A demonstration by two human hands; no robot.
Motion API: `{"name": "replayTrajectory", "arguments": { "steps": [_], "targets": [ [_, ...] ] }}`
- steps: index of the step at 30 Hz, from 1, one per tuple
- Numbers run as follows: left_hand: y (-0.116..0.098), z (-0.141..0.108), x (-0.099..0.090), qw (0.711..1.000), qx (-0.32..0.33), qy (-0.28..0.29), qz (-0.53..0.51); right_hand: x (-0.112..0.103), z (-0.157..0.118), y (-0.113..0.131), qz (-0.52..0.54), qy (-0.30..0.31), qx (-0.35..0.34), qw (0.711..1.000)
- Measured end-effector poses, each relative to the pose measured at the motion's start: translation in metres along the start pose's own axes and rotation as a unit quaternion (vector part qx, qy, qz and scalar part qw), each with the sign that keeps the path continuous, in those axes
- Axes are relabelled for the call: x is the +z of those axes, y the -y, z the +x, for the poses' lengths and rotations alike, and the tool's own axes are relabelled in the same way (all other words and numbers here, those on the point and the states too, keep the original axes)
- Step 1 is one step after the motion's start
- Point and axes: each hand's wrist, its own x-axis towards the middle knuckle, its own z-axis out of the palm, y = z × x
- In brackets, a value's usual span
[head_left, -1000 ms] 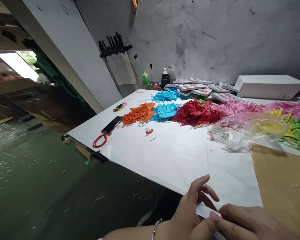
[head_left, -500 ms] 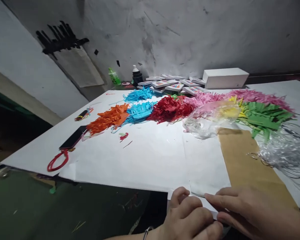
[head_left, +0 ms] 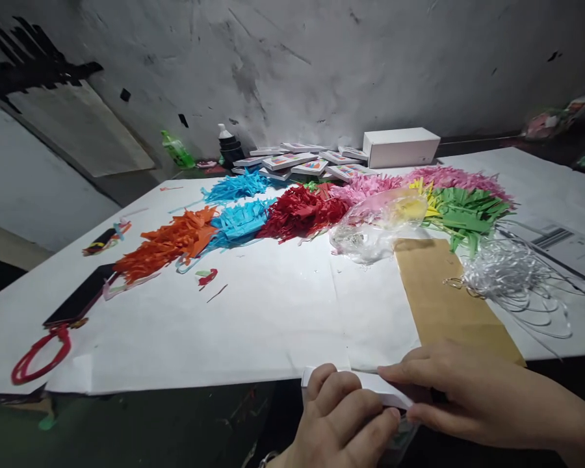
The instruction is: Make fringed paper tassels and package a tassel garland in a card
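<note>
Two-handed hold on a slim white box [head_left: 376, 385] at the near edge of a paper-covered worktop [head_left: 253, 331]. The left grip [head_left: 344, 416] is closed over the left and middle part of the box, its fingers bent; one corner of the box projects beyond them. The right grip [head_left: 453, 393] is partly open, with thumb and forefinger set apart about the right end of the box and touching it. The box thus lies between the two grips, slanting down toward the right; whether it rests on the edge or is held just clear of it cannot be told. Its visible faces are plain and smooth, with straight edges; the remainder is covered by the fingers. Beyond the right grip lies a brown sheet [head_left: 443, 286], with a tangle of silvery cord [head_left: 509, 270] over its right margin. At far left are a red strap [head_left: 24, 367] and a dark phone [head_left: 80, 296]. Farther back, heaps of shredded paper extend across the surface: orange [head_left: 168, 244], blue, red, pink, yellow and green, with a clear plastic bag [head_left: 365, 237] before the pink. Behind them stand a pile of flat boxes [head_left: 290, 161] and a white carton [head_left: 400, 148], near a grey wall [head_left: 297, 71].
</note>
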Motion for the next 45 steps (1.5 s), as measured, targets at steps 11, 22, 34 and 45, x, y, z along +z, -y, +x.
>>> {"name": "replayTrajectory", "arguments": {
  "steps": [11, 22, 34, 45],
  "targets": [
    [-0.003, 0.005, 0.002, 0.997, -0.03, -0.066, 0.004, 0.001, 0.002, 0.006, 0.024, 0.16, 0.018, 0.987],
    [-0.003, 0.005, 0.002, 0.997, -0.061, -0.053, -0.018, 0.047, -0.03, 0.012, -0.156, -0.1, -0.098, 0.978],
    [-0.007, 0.012, 0.008, 0.998, -0.042, -0.044, -0.015, 0.047, -0.046, -0.011, 0.096, -0.16, -0.008, 0.982],
    [-0.006, 0.017, 0.013, 0.997, -0.035, -0.061, -0.031, 0.04, -0.04, 0.0, 0.073, -0.193, -0.047, 0.977]
  ]
}}
